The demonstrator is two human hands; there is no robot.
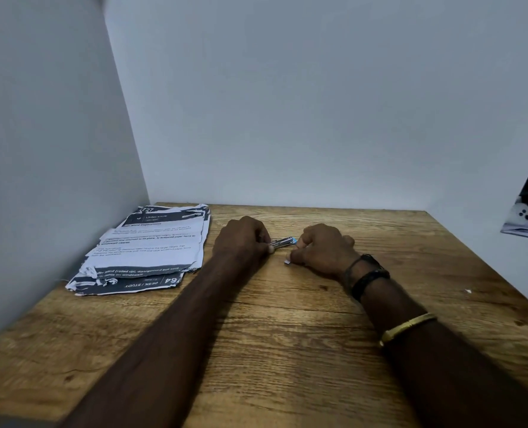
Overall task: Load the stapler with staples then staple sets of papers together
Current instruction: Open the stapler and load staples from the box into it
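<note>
Stapler (pixel 282 242) was mid-table (pixel 287 350), low over the wood, held between both hands. Small, metal, blue tip at its right end.

Left hand (pixel 244 239) was curled round the stapler's left end, thumb and fingers clamping it. Right hand (pixel 324 248) had its fingers curled in at the blue tip. A small white bit (pixel 287 261) showed just under those fingers, possibly staples. Can't tell whether that hand pinched the tip, the bit, or neither.

Papers (pixel 151 248) lay in a loose, crumpled, torn-edged stack at the table's left rear, by the wall corner, apart from both hands.

Handling, as a judgement:
- Stapler is light, rigid and smooth metal, so likely slippery. Hold the body firmly at one end and work the top or tray from the other, as the hands were placed.
- A staple strip is tiny and brittle and snaps if bent, so pinch it by its sides and slide it in flat.
- Papers are thin, limp and already creased. Square up a set by its edges and hold near the corner to be stapled.

Loading looked unfinished, and no stapling had begun.
</note>
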